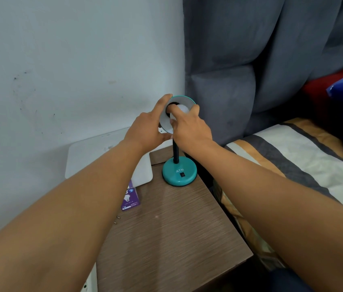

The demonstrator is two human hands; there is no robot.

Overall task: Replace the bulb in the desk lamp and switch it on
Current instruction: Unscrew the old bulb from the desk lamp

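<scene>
A teal desk lamp stands at the far end of a brown bedside table; its round base [179, 173] carries a black switch and a black neck. The shade [184, 101], white inside with a teal rim, is tilted toward me. My left hand [148, 125] grips the shade's left rim and underside. My right hand [189, 126] has its fingers closed around a white bulb [182, 108] sitting in the shade's dark socket opening. Much of the bulb is hidden by my fingers.
A purple bulb box [131, 197] lies on the table [166, 239] left of the lamp, beside a white flat box [143, 171]. A grey padded headboard [250, 60] and a striped bed [292, 157] are on the right. A white wall is behind.
</scene>
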